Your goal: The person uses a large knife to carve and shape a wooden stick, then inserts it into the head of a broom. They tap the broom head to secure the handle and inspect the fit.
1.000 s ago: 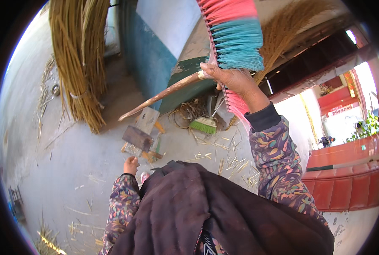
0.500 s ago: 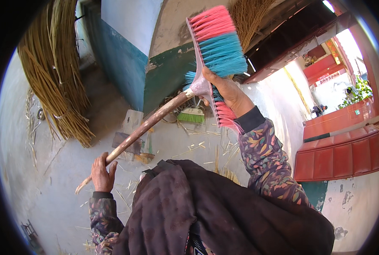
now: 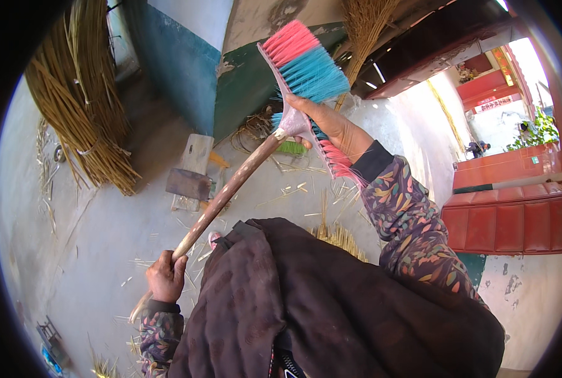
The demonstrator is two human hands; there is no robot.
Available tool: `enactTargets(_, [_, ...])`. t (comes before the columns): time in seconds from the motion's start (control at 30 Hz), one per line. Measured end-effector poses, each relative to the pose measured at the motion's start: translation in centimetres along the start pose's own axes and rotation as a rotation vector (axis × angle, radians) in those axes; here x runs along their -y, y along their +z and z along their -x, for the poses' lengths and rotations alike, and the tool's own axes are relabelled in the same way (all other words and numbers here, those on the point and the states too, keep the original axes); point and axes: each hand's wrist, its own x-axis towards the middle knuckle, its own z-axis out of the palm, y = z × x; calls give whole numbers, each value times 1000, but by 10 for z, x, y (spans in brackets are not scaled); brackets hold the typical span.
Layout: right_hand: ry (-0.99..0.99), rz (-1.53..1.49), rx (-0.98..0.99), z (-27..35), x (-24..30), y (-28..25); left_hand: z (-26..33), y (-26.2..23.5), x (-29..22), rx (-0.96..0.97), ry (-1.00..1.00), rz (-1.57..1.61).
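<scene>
A broom (image 3: pixel 310 72) with pink and blue bristles is held up in front of me, its head upper right and its peeling wooden handle (image 3: pixel 230 186) slanting down to the left. My right hand (image 3: pixel 333 128) grips the broom head near the socket, thumb across the pale plastic back. Around the lower handle my left hand (image 3: pixel 166 277) is closed, with the bare end sticking out below the fist. Patterned sleeves with dark cuffs cover both forearms.
Tall bundles of long stalks (image 3: pixel 82 101) stand at the left. A wooden stool-like block (image 3: pixel 193 173) rests on the floor amid scattered straw. Behind my lap lies a straw broom head (image 3: pixel 341 239). A red padded panel (image 3: pixel 508 220) is at the right; another twig bundle (image 3: pixel 366 31) leans behind.
The broom head has come lower and slightly left. My left hand has moved down and a little right, its fingers now wrapped round the handle instead of resting on it.
</scene>
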Motion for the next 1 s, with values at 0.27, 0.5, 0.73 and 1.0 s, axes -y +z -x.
enactTargets(0.27, [-405,749,-160,-45,-57,-63,42,43,-34,-376,-127,-187])
enactTargets(0.5, [-459,735,-109,-8,-143,-44,102,79,-65,-518,-341,-172])
enactTargets(0.73, [-173,930,422,24,-213,0,127,113,-87,-706,-523,-198])
enactTargets(1.0, [-359,1117,847,64,-196,89,104,102,-62,-994,-741,392])
